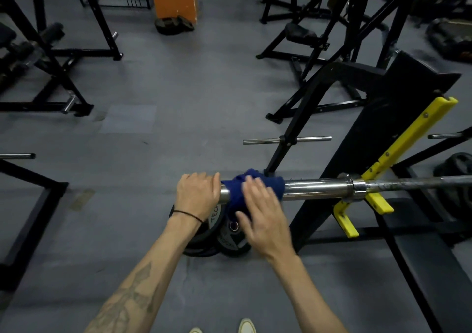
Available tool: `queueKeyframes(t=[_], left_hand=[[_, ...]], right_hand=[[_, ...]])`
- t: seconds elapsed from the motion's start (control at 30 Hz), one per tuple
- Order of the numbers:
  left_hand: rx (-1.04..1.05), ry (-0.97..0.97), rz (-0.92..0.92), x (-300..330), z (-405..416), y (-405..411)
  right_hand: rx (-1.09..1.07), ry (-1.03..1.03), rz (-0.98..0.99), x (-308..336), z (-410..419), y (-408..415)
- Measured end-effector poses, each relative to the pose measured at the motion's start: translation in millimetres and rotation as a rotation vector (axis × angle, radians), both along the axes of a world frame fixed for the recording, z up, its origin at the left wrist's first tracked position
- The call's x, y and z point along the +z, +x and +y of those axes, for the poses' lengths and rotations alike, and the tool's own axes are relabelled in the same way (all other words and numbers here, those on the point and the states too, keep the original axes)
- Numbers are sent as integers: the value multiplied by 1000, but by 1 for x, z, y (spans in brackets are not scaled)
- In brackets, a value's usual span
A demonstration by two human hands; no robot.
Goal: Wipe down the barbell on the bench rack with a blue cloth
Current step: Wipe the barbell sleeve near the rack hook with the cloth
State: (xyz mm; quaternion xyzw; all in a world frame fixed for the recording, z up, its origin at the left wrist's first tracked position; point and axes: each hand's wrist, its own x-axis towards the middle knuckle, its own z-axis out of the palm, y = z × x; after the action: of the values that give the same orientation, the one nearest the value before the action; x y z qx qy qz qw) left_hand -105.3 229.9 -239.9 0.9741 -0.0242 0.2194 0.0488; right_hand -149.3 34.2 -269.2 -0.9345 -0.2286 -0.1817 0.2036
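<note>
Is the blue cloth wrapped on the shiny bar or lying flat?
Wrapped. The blue cloth drapes over the barbell sleeve, a corner hanging below, with the right hand on it. The left hand grips the bar's end.

You have a glossy, polished metal barbell (pixel 314 188) sleeve here; its thin shaft beyond the collar looks duller. The blue cloth (pixel 236 192) on it looks soft and matt. Beside the collar, yellow hooks (pixel 378 202) look scuffed.

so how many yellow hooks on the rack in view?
3. Long upper yellow hook rises to the right above the barbell; short one just under the bar; lowest one at left. More may sit hidden behind the rack.
</note>
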Motion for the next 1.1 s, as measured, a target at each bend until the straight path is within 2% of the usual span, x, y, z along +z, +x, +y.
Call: queueKeyframes(t=[0.07, 0.13, 0.2, 0.3, 0.33, 0.4, 0.47, 0.53, 0.63, 0.7, 0.77, 0.83, 0.9, 0.97, 1.03, 1.1], left_hand=[[-72, -19, -39, -7, -3, -12], [-56, -18, -51, -15, -6, -18], [-39, -21, -76, -20, -9, -20], [-55, -49, -97, -21, -7, -18], [-61, -65, -98, -21, -7, -19], [-70, -94, -85, -19, -8, -23], [-83, -105, -83, -20, -12, -29], [-99, -95, -99, -24, -18, -35], [-93, -60, -109, -28, -19, -36], [-102, -30, -101, -28, -17, -35], [-118, -15, -86, -26, -16, -35], [-124, -12, -82, -24, -16, -35], [-114, -13, -82, -24, -15, -35], [-108, -4, -86, -26, -13, -34], [-110, 12, -91, -27, -12, -33], [-131, 14, -88, -27, -11, -33]], right_hand=[[-204, 112, 32, -1, -21, 4], [-380, 283, 87, 1, -8, 0], [-320, 302, 114, 3, 22, -7], [11, 83, 37, -2, 27, -14], [48, 24, -8, -3, 14, -10], [-53, 17, -35, -5, -12, -3], [-278, 186, 20, -4, -13, -4], [-359, 318, 91, 1, 15, -9], [-60, 161, 99, -1, 37, -18], [59, 8, 19, -3, 13, -10], [-38, 11, -12, -4, -12, 1], [-255, 195, 46, -1, -14, 2], [-328, 352, 119, 3, 13, -5], [-178, 316, 149, 3, 37, -16], [23, 155, 132, 0, 32, -19], [80, 20, 40, -1, 5, -9]])
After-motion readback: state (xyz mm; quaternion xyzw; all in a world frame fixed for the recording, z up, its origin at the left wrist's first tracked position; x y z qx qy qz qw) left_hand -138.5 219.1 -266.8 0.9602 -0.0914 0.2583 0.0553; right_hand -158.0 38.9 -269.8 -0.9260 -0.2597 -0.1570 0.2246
